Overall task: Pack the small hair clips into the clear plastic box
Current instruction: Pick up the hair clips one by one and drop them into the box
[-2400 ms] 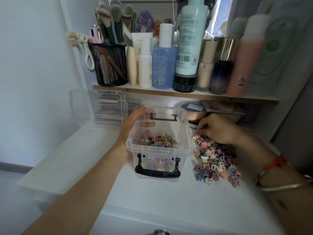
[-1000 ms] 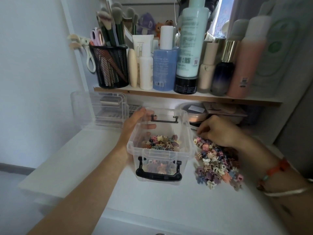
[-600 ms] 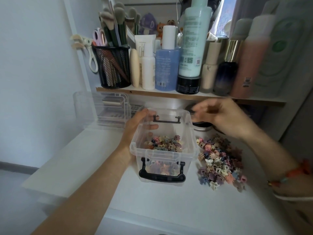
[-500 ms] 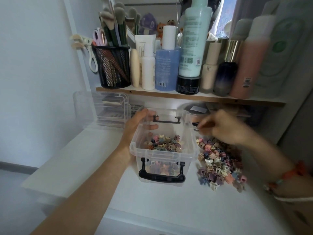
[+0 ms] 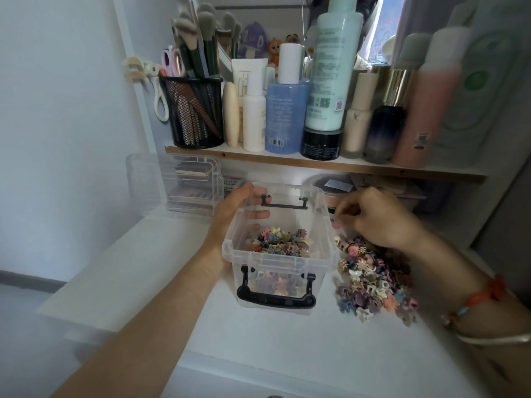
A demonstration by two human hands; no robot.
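The clear plastic box (image 5: 283,259) with black latch handles stands open on the white tabletop (image 5: 258,340). A layer of small pastel hair clips (image 5: 278,243) lies inside it. My left hand (image 5: 232,209) grips the box's far left corner, thumb on the rim and fingers inside. A loose pile of hair clips (image 5: 370,280) lies just right of the box. My right hand (image 5: 376,219) hovers over the pile's far end with fingers curled, pinching a small pinkish clip (image 5: 336,224) beside the box's right wall.
A wooden shelf (image 5: 324,165) hangs just above and behind the box, crowded with bottles and a black mesh brush cup (image 5: 195,116). A clear organizer (image 5: 175,185) sits back left. A round jar (image 5: 330,185) stands behind the box. The tabletop's edge runs along the left.
My right hand rose from the pile to above the box, then came back down to the pile's far end. The left hand and box stayed put.
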